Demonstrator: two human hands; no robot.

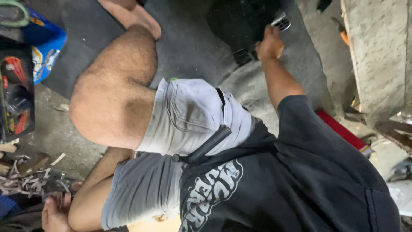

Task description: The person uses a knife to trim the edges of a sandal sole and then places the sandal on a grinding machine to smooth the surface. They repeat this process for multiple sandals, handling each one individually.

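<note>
My right hand (269, 44) reaches out from a black sleeve to the top middle. Its fingers are closed on the edge of a black bulky object (240, 19) with a chrome ribbed part (281, 20), which lies on the concrete floor. My raised bare knee (109, 103) and grey shorts (189, 114) fill the middle. At the bottom left edge a bare limb ends in spread digits that look like my left hand (54, 213), low by the floor and partly cut off. It holds nothing I can make out.
A dark mat (86, 34) lies under my foot (137, 17). A blue box (45, 43) and a black-and-red case (15, 92) stand at the left. Wood shavings (25, 180) litter the bottom left. A concrete block (377, 56) and a red flat piece (341, 129) are at the right.
</note>
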